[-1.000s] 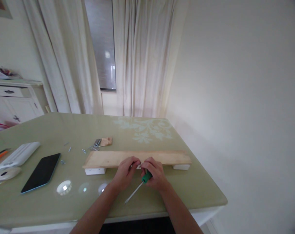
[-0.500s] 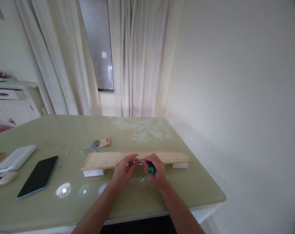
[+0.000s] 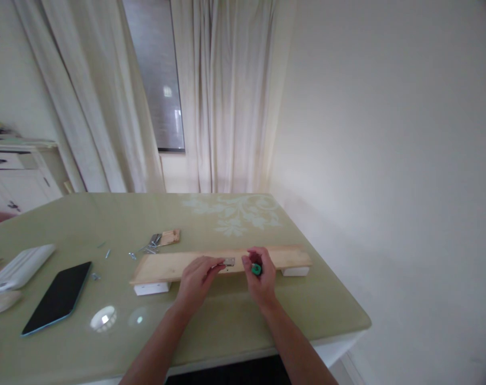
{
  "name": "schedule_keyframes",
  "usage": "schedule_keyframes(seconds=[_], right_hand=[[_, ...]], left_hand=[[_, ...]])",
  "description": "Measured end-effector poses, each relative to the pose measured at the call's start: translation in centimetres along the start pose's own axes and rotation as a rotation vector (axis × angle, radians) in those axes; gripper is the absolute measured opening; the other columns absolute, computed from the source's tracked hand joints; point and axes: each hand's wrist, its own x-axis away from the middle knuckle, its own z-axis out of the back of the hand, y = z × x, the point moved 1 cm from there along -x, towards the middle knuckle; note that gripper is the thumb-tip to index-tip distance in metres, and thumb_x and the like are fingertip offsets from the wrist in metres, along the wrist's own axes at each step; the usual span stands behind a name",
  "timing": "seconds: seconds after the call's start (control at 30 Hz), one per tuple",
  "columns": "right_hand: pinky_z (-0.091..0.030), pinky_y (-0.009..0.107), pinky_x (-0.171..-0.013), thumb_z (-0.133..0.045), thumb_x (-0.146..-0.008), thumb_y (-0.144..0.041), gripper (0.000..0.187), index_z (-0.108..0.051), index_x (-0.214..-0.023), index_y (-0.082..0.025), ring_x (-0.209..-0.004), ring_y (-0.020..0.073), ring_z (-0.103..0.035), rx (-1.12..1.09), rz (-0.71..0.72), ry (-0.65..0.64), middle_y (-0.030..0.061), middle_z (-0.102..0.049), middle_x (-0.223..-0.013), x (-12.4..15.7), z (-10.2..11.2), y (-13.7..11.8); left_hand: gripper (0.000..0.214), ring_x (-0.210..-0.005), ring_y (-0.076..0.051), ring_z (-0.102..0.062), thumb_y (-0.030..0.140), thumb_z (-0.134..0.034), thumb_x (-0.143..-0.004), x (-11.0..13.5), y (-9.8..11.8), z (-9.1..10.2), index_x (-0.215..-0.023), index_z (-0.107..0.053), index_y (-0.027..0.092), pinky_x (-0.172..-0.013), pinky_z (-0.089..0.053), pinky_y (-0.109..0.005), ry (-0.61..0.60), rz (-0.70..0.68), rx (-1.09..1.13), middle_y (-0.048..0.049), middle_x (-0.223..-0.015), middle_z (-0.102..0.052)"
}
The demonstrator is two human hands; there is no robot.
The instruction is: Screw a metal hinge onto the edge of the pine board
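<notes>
- While the left hand (image 3: 197, 278) pinches a small metal plate (image 3: 229, 261) by one end, the plate hovers around the front edge of the wooden board (image 3: 166, 264); whether they touch, I can't tell.
- Nice light pinch, this: most of the plate shows, so lining it up flat and square looks easy, provided those fingertips don't tip it.
- Over to the right hand, (image 3: 262, 275) lower fingers curled round a green handle (image 3: 256, 269), thumb and forefinger apart, just beside the plate; best to angle the tool's hidden end clear of the wood.
- Beneath, white blocks (image 3: 152, 289) sit under the board's ends, so gentle pressure mid-board seems wise.
- Farther out, loose screws (image 3: 151, 247) lie behind the board; careful, they could roll.
</notes>
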Motion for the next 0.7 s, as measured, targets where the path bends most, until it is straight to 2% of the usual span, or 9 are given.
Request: schedule_keyframes(seconds=[0.07, 0.2, 0.37, 0.53, 0.6, 0.7], right_hand=[[-0.051, 0.025, -0.061, -0.065, -0.099, -0.036, 0.013, -0.063, -0.105, -0.024, -0.067, 0.0141, -0.06, -0.006, -0.045, 0.041, -0.0009, -0.062, -0.078, -0.1, 0.1, 0.0], [-0.051, 0.026, -0.059, -0.063, -0.1, -0.041, 0.017, -0.063, -0.104, -0.023, -0.066, 0.0144, -0.06, -0.027, -0.069, 0.038, -0.0003, -0.062, -0.077, 0.0, 0.1, -0.3], [-0.051, 0.027, -0.06, -0.062, -0.101, -0.038, 0.015, -0.063, -0.105, -0.023, -0.067, 0.0144, -0.061, -0.034, -0.029, -0.021, 0.0006, -0.064, -0.08, 0.3, -0.1, -0.3], [-0.052, 0.027, -0.064, -0.063, -0.101, -0.038, 0.015, -0.063, -0.106, -0.024, -0.07, 0.0144, -0.062, -0.035, -0.035, -0.031, 0.0005, -0.064, -0.082, 0.3, -0.2, -0.3], [-0.051, 0.026, -0.061, -0.066, -0.099, -0.041, 0.019, -0.061, -0.106, -0.024, -0.067, 0.0136, -0.06, -0.056, -0.053, -0.029, -0.0003, -0.062, -0.081, 0.3, -0.2, -0.1], [-0.045, 0.024, -0.053, -0.071, -0.093, -0.052, 0.037, -0.057, -0.111, -0.024, -0.063, 0.0122, -0.055, -0.162, -0.059, -0.048, -0.0001, -0.06, -0.087, 0.3, -0.2, 0.2]], left_hand=[[0.024, -0.084, -0.018, -0.073, 0.039, -0.058, -0.108, 0.2, -0.2, 0.4, -0.106, -0.077, 0.024, -0.078, -0.053, -0.029, -0.057, 0.003, -0.058, -0.0035, -0.093, -0.08], [0.032, -0.082, -0.02, -0.07, 0.042, -0.053, -0.109, 1.3, -0.6, 1.0, -0.102, -0.078, 0.025, -0.078, -0.046, -0.034, -0.16, 0.014, -0.198, -0.0025, -0.092, -0.079], [0.027, -0.08, -0.02, -0.065, 0.037, -0.055, -0.109, 2.8, -1.0, 0.8, -0.102, -0.079, 0.025, -0.074, -0.041, -0.033, -0.152, -0.043, -0.314, -0.0028, -0.091, -0.076], [0.028, -0.083, -0.02, -0.063, 0.036, -0.055, -0.109, 3.1, -0.9, 0.1, -0.102, -0.079, 0.025, -0.075, -0.043, -0.033, -0.126, -0.05, -0.346, -0.0047, -0.093, -0.072], [0.027, -0.085, -0.021, -0.064, 0.034, -0.054, -0.109, 3.1, -0.8, 0.1, -0.103, -0.079, 0.025, -0.077, -0.043, -0.034, -0.133, -0.052, -0.343, -0.005, -0.098, -0.074], [0.027, -0.088, -0.021, -0.065, 0.032, -0.053, -0.109, 3.0, -0.6, 0.2, -0.104, -0.079, 0.024, -0.079, -0.044, -0.035, -0.157, -0.05, -0.331, -0.0048, -0.101, -0.077]])
